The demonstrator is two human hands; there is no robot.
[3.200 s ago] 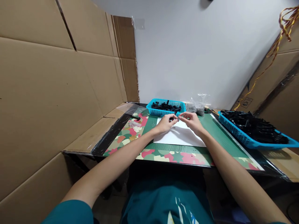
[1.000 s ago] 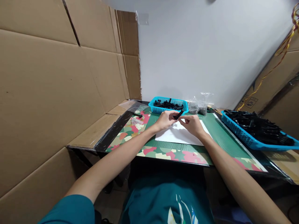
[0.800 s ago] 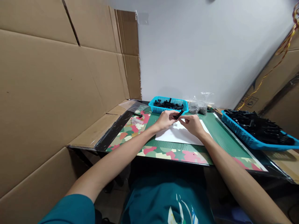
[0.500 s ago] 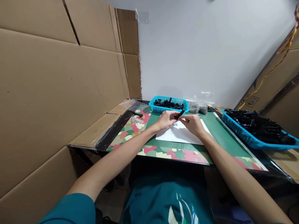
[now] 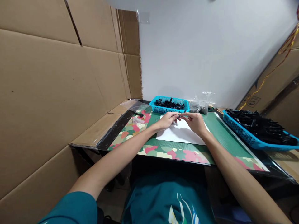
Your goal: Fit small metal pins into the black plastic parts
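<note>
My left hand [image 5: 166, 121] is closed around a small black plastic part [image 5: 179, 116], most of which its fingers hide. Against that part rests my right hand [image 5: 195, 122], index finger stretched toward it and the other fingers curled in. Whether the right fingers pinch something tiny cannot be made out. Both hands are over a white sheet of paper [image 5: 179, 135]. A little heap of small metal pieces [image 5: 174, 123] lies on the paper, partly behind the left fingers.
A blue basket [image 5: 157, 109] of black parts stands behind the hands, beside clear bags of small metal pieces [image 5: 202, 108]. Another full blue basket [image 5: 243, 133] is at the right. A black part [image 5: 139, 114] and a plastic bag [image 5: 138, 120] lie left on the patterned mat [image 5: 170, 154].
The black part, earlier sticking up from my left hand, has been turned and is now mostly hidden. My right index finger has straightened and come over against it.
</note>
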